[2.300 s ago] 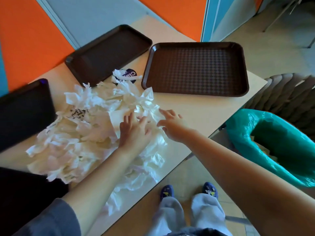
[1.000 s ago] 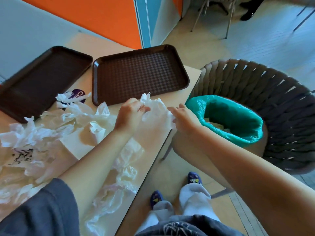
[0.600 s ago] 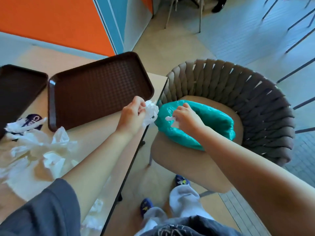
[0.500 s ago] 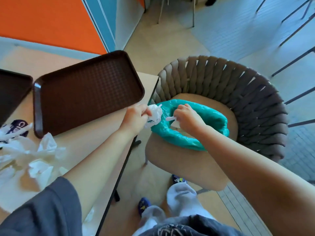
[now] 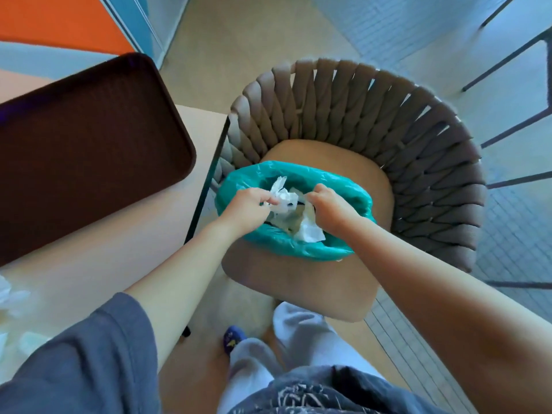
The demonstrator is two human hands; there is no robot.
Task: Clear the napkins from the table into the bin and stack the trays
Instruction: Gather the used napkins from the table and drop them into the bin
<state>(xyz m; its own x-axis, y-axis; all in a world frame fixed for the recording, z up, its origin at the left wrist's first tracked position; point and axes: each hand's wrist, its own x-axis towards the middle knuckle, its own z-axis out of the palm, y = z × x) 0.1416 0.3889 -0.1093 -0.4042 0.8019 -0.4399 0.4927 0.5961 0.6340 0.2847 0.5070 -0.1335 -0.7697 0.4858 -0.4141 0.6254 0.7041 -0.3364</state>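
A bin lined with a teal bag point(image 5: 301, 249) stands on a chair seat beside the table. Both hands hover over its mouth. My left hand point(image 5: 245, 209) pinches a crumpled white napkin point(image 5: 282, 200) above the opening. My right hand point(image 5: 333, 209) is curled over the bin with a strip of napkin at its fingertips. More white napkins point(image 5: 309, 230) lie inside the bag. One dark brown tray point(image 5: 86, 150) lies on the table to the left. A few loose napkins point(image 5: 9, 297) show at the far left edge.
The woven-back chair point(image 5: 388, 138) with a tan seat holds the bin, close against the table's corner point(image 5: 221, 121). My legs and slippers are below, on the tan floor. An orange and blue wall stands behind the table.
Both hands carried a wad of napkins from the pile on the table rightward to above the bin. The view swung right, so the pile and other trays left the frame.
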